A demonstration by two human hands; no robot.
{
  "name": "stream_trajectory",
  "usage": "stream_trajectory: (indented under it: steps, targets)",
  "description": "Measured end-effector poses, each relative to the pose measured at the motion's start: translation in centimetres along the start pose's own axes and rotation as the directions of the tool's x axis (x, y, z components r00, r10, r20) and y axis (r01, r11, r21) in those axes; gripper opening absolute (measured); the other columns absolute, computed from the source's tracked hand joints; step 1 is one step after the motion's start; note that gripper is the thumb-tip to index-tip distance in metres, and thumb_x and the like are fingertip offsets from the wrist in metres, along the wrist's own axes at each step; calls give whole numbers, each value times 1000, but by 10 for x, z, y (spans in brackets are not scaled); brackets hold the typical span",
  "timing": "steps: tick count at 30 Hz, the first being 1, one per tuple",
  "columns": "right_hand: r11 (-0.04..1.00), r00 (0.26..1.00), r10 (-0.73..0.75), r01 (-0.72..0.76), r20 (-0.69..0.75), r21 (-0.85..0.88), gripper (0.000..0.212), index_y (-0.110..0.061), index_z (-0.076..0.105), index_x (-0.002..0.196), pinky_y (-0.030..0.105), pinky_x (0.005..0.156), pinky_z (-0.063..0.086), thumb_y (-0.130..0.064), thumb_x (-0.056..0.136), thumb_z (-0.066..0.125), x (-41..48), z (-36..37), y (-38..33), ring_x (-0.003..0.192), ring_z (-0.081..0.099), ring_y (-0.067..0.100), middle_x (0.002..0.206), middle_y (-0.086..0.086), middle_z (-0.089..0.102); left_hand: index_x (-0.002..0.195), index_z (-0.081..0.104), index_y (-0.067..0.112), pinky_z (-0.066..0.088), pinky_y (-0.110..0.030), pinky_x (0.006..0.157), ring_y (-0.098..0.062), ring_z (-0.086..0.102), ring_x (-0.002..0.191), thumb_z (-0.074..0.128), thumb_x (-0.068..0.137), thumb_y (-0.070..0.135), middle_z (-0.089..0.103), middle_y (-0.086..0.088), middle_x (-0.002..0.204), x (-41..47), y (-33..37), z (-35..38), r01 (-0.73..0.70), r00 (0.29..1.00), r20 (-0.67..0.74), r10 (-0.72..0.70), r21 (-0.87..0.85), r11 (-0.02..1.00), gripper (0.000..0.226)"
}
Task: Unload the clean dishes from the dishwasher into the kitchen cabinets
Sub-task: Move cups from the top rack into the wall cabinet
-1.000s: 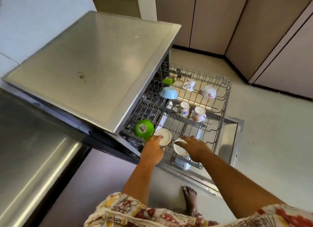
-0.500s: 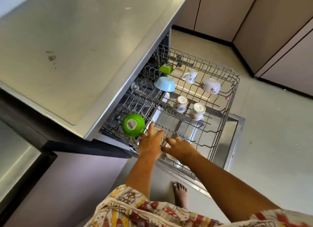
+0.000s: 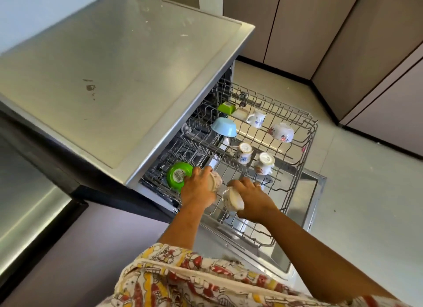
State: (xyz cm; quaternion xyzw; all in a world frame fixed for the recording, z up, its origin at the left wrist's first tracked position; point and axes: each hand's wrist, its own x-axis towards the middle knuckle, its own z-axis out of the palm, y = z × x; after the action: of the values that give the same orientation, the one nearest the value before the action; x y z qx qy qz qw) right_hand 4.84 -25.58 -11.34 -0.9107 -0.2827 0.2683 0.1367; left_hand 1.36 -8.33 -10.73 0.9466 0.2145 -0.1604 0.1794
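The dishwasher's wire rack (image 3: 299,169) is pulled out over the open door. My left hand (image 3: 198,189) grips a white patterned cup (image 3: 214,181) at the rack's near left. Beside it, my right hand (image 3: 253,198) grips a second white cup (image 3: 233,199), tilted with its base toward me. Still in the rack are a green bowl (image 3: 178,176), a light blue bowl (image 3: 223,126), a small green dish (image 3: 226,107), a cream dish (image 3: 239,113) and several white flowered cups (image 3: 257,118), (image 3: 282,132), (image 3: 244,152), (image 3: 264,163).
A steel worktop (image 3: 109,77) overhangs the dishwasher on the left. Beige cabinet doors (image 3: 297,27) line the far wall and the right side. The open dishwasher door (image 3: 306,217) lies low in front of me above the pale floor.
Both hands closed round the two cups at the rack's near edge and lifted them, tilting them. The camera swung slightly left and closer.
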Motion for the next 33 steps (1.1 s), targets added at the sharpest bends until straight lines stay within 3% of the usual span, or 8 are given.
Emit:
stream_trajectory:
  steps: [4, 7, 10, 13, 16, 19, 26, 33]
  targets:
    - [916, 961, 171, -74, -217, 395, 92, -21, 28, 138, 42, 97, 46, -37, 65, 81, -17, -20, -29, 118, 46, 27, 132, 7, 44, 139, 24, 28, 51, -39, 86, -31, 46, 123, 75, 72, 36, 33, -5, 144, -35, -14, -35, 18, 991, -130, -31, -98, 995, 84]
    - [766, 905, 338, -106, -258, 634, 91, -17, 31, 134, 37, 90, 45, -31, 62, 85, -24, -39, -42, 108, 47, 22, 123, 5, 47, 138, 26, 24, 48, -42, 89, -32, 50, 119, 74, 72, 41, 37, -6, 140, -56, -20, -60, -23, 974, -226, -14, -158, 987, 84]
    - [698, 875, 352, -9, -332, 716, 88, -16, 36, 132, 40, 87, 51, -32, 62, 86, -51, -62, -79, 107, 52, 25, 121, 6, 50, 135, 32, 25, 51, -42, 88, -33, 52, 115, 75, 69, 41, 41, -4, 135, -105, -40, -110, -120, 936, -347, 56, -168, 978, 80]
    - [627, 863, 350, 72, -364, 775, 83, -16, 37, 133, 30, 69, 50, -27, 66, 84, -67, -84, -101, 89, 55, 18, 109, 4, 54, 131, 34, 28, 51, -39, 79, -30, 53, 111, 76, 65, 39, 43, 0, 131, -136, -49, -147, -179, 909, -409, 86, -195, 964, 78]
    - [535, 869, 253, 240, -425, 810, 80, -18, 38, 135, 38, 74, 56, -20, 68, 82, -88, -109, -151, 84, 58, 13, 111, 5, 55, 129, 37, 30, 51, -40, 82, -27, 53, 112, 76, 63, 34, 44, 2, 129, -187, -77, -195, -238, 847, -526, 80, -241, 941, 77]
    - [466, 864, 112, 390, -491, 794, 71, -26, 46, 126, 45, 78, 58, -15, 67, 83, -98, -131, -208, 98, 62, 26, 120, 7, 57, 126, 38, 34, 48, -38, 89, -21, 50, 115, 78, 65, 33, 44, 4, 131, -233, -111, -245, -238, 786, -618, -29, -346, 908, 73]
    - [257, 757, -223, 653, -614, 712, 70, -23, 51, 127, 34, 81, 59, -1, 67, 80, -118, -177, -342, 112, 59, 27, 125, 8, 57, 124, 41, 34, 43, -31, 85, -21, 50, 115, 79, 64, 28, 49, 0, 130, -316, -171, -340, -188, 602, -777, -183, -361, 913, 71]
    - [131, 550, -469, 817, -691, 561, 81, -34, 47, 131, 39, 86, 57, -8, 64, 85, -136, -223, -468, 116, 54, 20, 130, -3, 52, 131, 42, 32, 40, -25, 86, -19, 49, 121, 83, 64, 26, 47, 2, 136, -389, -215, -417, -100, 271, -934, -232, -267, 959, 79]
